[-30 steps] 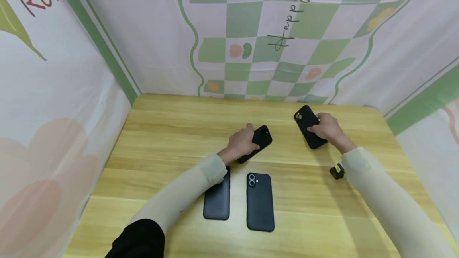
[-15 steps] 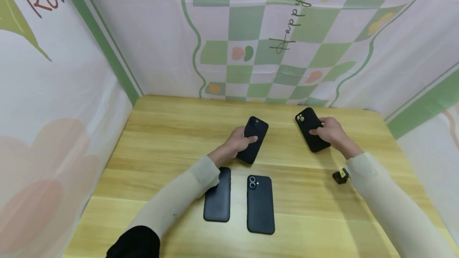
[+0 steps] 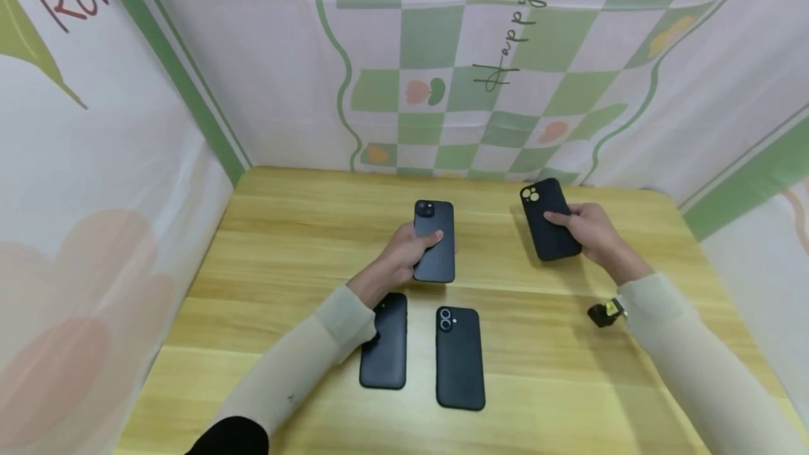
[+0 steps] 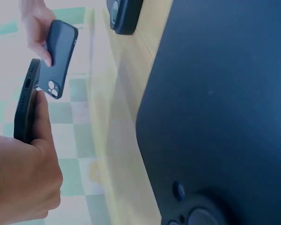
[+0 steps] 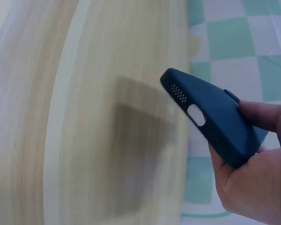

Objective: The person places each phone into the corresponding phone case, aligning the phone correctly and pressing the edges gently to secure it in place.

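Right grip (image 5: 260, 173) holds a case (image 5: 220, 115), end slot (image 5: 196, 115) hidden from head view.

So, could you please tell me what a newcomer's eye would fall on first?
Probably the phone in the left hand and the empty case in the right hand, both held above the table. Next, perhaps, the green-checked backdrop behind it, lettered "Happy".

Phone (image 3: 436, 262) in left fingers (image 3: 430, 239), case (image 3: 553, 240) in right fingers (image 3: 557, 218)
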`<state>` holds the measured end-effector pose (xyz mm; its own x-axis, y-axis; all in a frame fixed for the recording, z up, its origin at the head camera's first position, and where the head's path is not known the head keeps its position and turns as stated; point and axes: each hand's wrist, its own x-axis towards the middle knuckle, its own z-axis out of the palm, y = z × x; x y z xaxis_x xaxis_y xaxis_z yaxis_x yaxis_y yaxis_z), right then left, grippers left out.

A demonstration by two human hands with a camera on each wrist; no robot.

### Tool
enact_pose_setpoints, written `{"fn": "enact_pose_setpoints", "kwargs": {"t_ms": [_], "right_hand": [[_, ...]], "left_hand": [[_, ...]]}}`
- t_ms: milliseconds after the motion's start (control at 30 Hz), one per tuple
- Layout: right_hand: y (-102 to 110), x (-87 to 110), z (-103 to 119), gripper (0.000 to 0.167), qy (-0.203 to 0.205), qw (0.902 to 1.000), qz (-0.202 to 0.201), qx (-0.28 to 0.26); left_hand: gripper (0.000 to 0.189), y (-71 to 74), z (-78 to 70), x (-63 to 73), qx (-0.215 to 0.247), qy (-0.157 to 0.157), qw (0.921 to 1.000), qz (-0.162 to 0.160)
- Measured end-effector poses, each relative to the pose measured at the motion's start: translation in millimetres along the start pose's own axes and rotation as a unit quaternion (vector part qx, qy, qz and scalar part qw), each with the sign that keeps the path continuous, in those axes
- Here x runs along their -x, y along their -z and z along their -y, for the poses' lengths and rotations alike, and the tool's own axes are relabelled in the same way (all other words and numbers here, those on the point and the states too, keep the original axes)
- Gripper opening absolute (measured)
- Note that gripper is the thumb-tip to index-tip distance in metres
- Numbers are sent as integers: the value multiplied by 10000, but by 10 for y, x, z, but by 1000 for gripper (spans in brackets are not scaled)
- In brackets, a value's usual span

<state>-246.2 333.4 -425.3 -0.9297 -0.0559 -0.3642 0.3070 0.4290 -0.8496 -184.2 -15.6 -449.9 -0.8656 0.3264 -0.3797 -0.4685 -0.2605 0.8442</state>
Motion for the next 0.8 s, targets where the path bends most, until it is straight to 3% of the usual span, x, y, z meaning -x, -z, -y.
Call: {"fn": "enact_pose_setpoints", "kwargs": {"t_ms": [233,500,667,800], "right_hand": [[-39,91,149,65,13,9996,66,-262],[-220,271,385,69,41,9956,319,-878],[-393,353,520,64,212,9956,422,-813],[-514,412,624,58,359,9959,502,-664]], "left_hand": [[39,-15,-32,86,240,-57,9996,102],[43,6,-82,127,544,102,9982,224],[54,5,-114,144,840,155,9954,440],[60,-9,-135,145,907,189,9951,333]]}}
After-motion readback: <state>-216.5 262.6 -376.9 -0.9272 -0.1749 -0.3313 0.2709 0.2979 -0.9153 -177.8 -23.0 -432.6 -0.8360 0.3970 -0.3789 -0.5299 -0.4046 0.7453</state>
